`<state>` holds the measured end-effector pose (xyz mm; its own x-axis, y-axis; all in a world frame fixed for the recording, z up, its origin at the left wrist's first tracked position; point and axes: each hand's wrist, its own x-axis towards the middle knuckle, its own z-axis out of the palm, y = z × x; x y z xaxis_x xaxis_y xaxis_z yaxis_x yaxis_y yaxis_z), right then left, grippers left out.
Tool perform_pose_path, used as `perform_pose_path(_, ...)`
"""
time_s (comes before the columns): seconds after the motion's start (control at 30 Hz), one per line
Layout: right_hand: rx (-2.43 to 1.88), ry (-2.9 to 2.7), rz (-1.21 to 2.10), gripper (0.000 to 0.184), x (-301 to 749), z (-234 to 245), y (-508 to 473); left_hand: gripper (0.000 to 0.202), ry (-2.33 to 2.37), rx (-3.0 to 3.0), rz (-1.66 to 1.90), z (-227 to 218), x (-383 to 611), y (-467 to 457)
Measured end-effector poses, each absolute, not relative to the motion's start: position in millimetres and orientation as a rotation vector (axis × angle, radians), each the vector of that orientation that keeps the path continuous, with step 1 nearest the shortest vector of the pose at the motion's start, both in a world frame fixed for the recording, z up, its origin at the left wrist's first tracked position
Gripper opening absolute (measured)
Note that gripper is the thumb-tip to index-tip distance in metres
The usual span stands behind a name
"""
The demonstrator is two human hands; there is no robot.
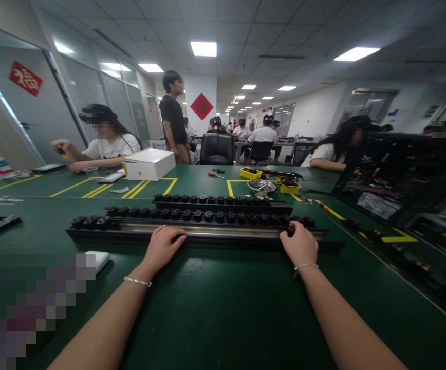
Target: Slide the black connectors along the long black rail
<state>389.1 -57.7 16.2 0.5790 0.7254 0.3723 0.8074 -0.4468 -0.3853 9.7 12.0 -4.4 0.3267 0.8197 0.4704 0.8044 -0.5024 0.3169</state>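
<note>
A long black rail [223,241] with a bare metallic strip lies across the green table in front of me. Several small black round parts [92,222] sit at its left end. My left hand [164,245] is closed over the rail's near edge, left of its middle; the fingertips are partly hidden. Near the right end, my right hand [300,244] pinches a small black round part [291,230] at the rail, mostly covered by the fingers. Just behind run a second rail's row of black round parts [198,216] and a shorter third rail [226,207].
A white box [151,164], a screwdriver [213,174], a metal bowl [261,186] and yellow trays [251,173] stand farther back. An open computer case [385,174] is at right, with loose black parts [396,246] along that side. Co-workers sit across the table; one person stands behind.
</note>
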Motion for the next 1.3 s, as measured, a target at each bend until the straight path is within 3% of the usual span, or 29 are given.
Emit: perform_pose_path(1.3,-2.259,-1.212,-0.266,0.045,405,11,-60,0.026,1.546,2.537,0.937,-4,10,11)
